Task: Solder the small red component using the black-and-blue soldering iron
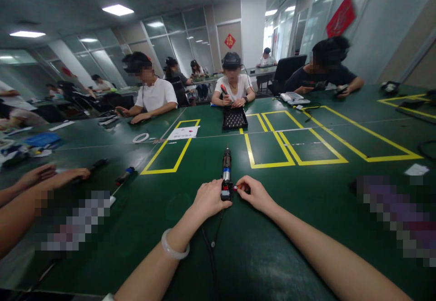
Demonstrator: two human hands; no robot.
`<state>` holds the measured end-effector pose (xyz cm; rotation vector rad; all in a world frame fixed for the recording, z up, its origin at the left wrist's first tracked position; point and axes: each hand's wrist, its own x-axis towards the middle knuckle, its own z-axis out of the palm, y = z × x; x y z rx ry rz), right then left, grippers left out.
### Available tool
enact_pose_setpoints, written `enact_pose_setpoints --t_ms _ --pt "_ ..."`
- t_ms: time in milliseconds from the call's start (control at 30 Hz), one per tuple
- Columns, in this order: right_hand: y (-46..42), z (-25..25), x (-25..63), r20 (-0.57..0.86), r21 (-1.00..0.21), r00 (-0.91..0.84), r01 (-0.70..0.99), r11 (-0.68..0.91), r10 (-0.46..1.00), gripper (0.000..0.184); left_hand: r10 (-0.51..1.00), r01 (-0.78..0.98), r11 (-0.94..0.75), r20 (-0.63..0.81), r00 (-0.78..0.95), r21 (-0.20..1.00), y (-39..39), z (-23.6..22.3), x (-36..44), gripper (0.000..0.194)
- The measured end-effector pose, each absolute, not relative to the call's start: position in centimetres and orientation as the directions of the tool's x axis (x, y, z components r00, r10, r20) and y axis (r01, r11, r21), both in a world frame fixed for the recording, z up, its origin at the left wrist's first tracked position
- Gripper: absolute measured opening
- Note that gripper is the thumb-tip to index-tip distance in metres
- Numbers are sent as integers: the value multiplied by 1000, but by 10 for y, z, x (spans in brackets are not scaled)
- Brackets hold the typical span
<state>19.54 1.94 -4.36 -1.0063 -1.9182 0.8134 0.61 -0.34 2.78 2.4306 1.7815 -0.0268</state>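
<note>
A black tool with a silver-blue barrel lies on the green table, pointing away from me, its black cable running back toward me. My left hand is closed on the tool's near black end. My right hand pinches a small red part at the right side of that same end. A pale bangle sits on my left wrist.
A black tray of small parts and a white sheet lie farther out among yellow tape rectangles. Another person's forearms rest at the left near a dark tool. Several people sit along the far side.
</note>
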Motion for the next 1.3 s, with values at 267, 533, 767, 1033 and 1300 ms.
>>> enact_pose_setpoints --t_ms 267,533,767,1033,1300 --pt "22 -48 190 358 -762 -397 399 510 845 11 946 942 -286 -104 306 174 -7 25 6 76" --pt "19 -45 187 367 -733 -400 432 526 840 24 943 945 -276 -139 301 175 -8 28 8 76" --pt "11 -41 188 353 -777 -373 394 491 858 30 979 977 -193 -51 198 88 -6 21 24 58" --pt "5 -41 184 330 -808 -466 310 501 821 34 986 986 -169 -5 169 3 -12 14 13 63" --pt "2 -38 186 304 -838 -476 279 469 825 31 989 991 -132 -68 130 -26 -43 23 -47 66"
